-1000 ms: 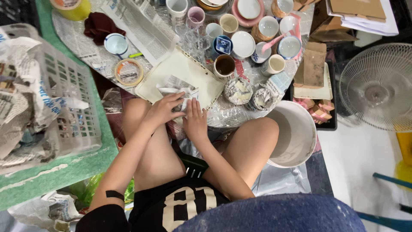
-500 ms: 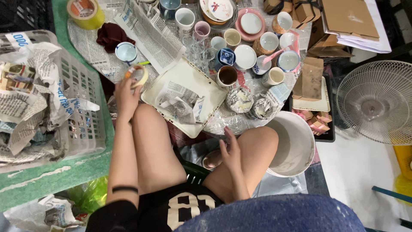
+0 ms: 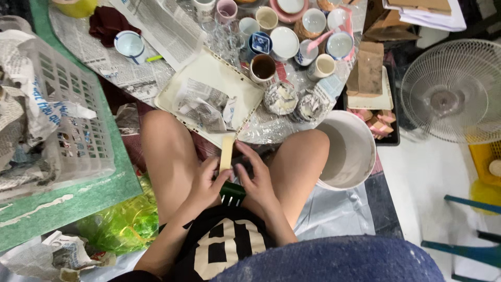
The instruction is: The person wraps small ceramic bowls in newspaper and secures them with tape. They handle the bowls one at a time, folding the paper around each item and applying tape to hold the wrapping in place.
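Note:
My left hand (image 3: pixel 204 184) and my right hand (image 3: pixel 255 180) meet over my lap, between my bare knees. Between them they hold a beige roll of masking tape (image 3: pixel 226 152), seen edge-on and standing up from my fingers. My left hand grips its lower part, and my right fingertips rest against its right side. Just beyond the tape, a crumpled newspaper bundle (image 3: pixel 201 107) lies untouched on a cream plastic tray (image 3: pixel 222 70).
Several cups and saucers (image 3: pixel 284 42) crowd the newspaper-covered table, with two wrapped items (image 3: pixel 282 98) by its near edge. A white bucket (image 3: pixel 350 156) stands by my right knee. A fan (image 3: pixel 451 99) is at the right and a paper-filled basket (image 3: pixel 68 130) at the left.
My left hand took the tape roll off the table and brought it to my lap. My right hand left the bundle and joined it on the roll. The view shifted slightly.

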